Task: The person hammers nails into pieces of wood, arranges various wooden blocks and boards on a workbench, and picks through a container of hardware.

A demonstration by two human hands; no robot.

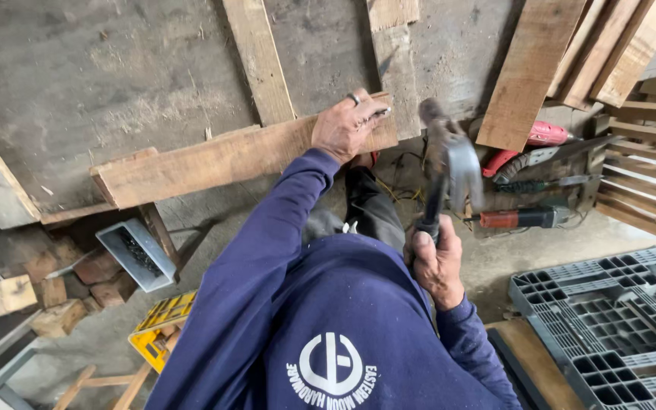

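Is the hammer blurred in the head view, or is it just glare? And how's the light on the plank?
Head view: hammer head smeared by motion blur, not glare; right hand sharp. Head view: plank and left hand evenly lit and in focus.

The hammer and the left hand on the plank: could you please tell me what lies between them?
In the head view, nothing lies between the hammer and the left hand on the plank; only floor and the plank's end show there.

A long rough wooden plank (229, 159) lies nearly level across the middle, its right end slightly higher and pressed under the left hand (347, 125). A metal-headed hammer (449, 163) stands raised upright, motion-blurred, gripped at its handle by the right hand (436, 262).
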